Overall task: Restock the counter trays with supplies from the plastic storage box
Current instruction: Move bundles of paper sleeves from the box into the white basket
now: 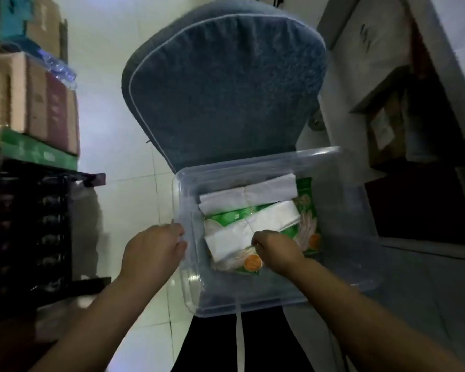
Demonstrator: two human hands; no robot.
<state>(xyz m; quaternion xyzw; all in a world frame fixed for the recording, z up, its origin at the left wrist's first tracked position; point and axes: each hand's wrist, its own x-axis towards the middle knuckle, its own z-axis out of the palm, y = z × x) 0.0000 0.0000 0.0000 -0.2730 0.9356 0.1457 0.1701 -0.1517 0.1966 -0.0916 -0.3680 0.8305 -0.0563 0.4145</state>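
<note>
A blue chair cushion (223,84) stood behind the clear plastic box (355,264), which sat in front of the person. Inside lay two white paper bundles (253,226) on green packets (308,210). The left hand (153,251) gripped the box's left rim. The right hand (277,251) had its fingers (257,241) pinched on the nearer bundle, probably light and soft, best taken around its middle.

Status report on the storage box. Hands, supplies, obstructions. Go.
Left hand gripping the storage box left wall. Right hand inside, closed on nearer white bundle. Green packs underneath. Nothing blocking.
</note>
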